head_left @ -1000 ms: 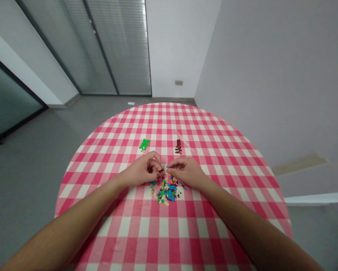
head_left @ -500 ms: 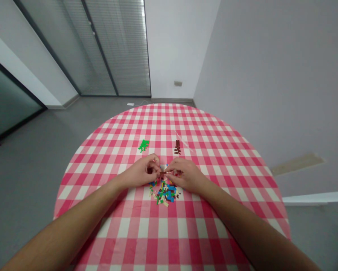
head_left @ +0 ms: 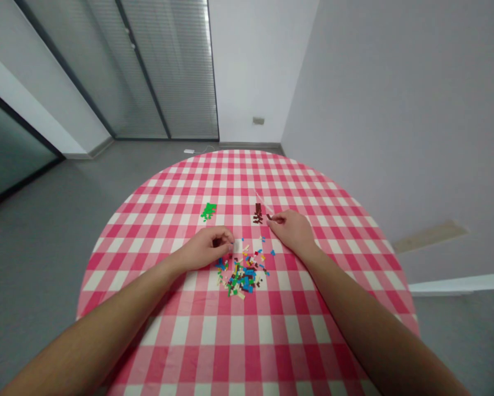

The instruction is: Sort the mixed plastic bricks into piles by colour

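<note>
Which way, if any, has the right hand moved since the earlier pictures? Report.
Yes: the right hand moved forward and rightward, now right of the brown brick pile.

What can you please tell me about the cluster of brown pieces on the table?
The brown cluster is a small group of dark brown pieces, apparently plastic building bricks; finer details are too small to make out. It looks packed at the far end and looser at the near end. It lies on the checked tablecloth, right of the green cluster. The right hand holds another brown piece just to its right, apparently without touching it.
</note>
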{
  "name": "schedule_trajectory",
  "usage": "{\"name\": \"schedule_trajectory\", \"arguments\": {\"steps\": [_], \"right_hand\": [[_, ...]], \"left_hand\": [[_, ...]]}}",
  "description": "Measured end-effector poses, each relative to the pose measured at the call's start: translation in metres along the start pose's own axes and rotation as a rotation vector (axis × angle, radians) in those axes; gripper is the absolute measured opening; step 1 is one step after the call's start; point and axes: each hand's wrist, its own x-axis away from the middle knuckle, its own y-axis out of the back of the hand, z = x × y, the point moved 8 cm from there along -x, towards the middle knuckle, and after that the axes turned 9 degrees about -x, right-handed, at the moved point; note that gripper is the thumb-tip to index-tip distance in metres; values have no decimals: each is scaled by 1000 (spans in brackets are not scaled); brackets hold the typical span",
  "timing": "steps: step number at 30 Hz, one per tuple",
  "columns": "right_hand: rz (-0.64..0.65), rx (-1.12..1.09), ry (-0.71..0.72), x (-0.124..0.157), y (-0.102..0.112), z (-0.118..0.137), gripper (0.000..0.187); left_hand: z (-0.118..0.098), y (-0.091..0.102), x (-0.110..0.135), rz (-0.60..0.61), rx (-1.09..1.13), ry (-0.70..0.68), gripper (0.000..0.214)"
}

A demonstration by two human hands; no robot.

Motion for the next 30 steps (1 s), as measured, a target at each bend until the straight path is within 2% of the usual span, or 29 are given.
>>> {"name": "schedule_trajectory", "arguments": {"steps": [11, 24, 30], "right_hand": [[52, 120, 195, 3, -9, 11, 28], [99, 212, 208, 4, -13, 16, 33], [92, 141, 202, 6, -12, 16, 32]], "left_hand": [[-3, 0, 0, 7, -40, -2, 7], [1, 0, 0, 8, -76, -7, 8], [-2, 0, 0, 20, -139, -17, 10]]}}
